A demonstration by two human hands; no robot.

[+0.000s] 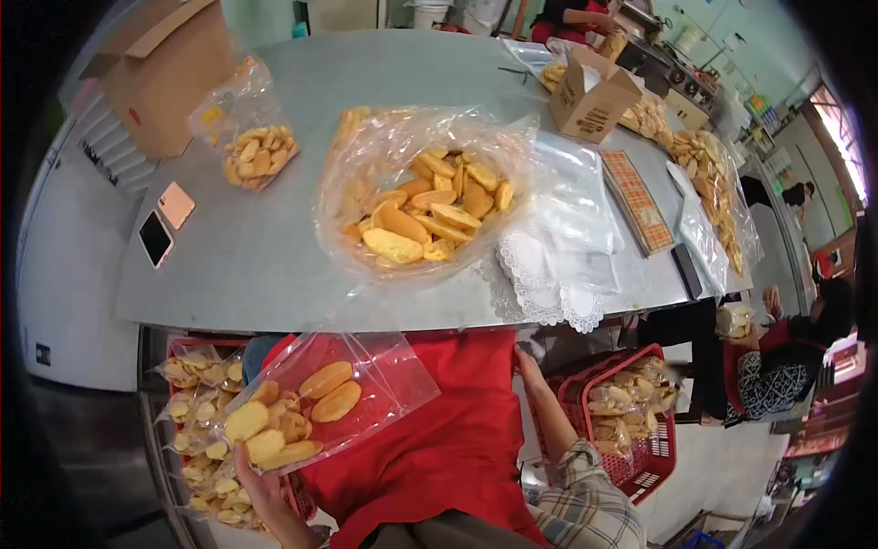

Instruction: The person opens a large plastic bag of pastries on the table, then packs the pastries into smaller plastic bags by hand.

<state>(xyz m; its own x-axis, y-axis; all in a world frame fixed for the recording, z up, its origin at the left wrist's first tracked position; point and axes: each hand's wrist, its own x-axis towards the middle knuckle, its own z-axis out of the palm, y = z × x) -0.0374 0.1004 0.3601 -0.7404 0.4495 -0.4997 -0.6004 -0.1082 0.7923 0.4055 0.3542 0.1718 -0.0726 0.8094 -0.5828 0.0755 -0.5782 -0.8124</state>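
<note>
My left hand (259, 487) is closed on the lower left of a clear plastic bag (393, 371). Inside that bag lie several oval, golden rusk-like bread slices (336, 401). The bag is tilted in front of my red apron (430, 457), its flat end towards the right. My right hand (526, 363) hangs low by the apron's right side, just below the table edge, and its fingers are mostly hidden. Ahead on the table, a large open plastic bag (334, 197) holds a heap of the same bread slices (439, 206).
Red baskets with bagged slices flank me, the right basket (658, 457) in fuller view. On the metal table (256, 297) lie flat plastic bags (572, 197), white doilies (535, 279), two phones (157, 240), a small carton (590, 96) and a large box (160, 82). Other people work at right and back.
</note>
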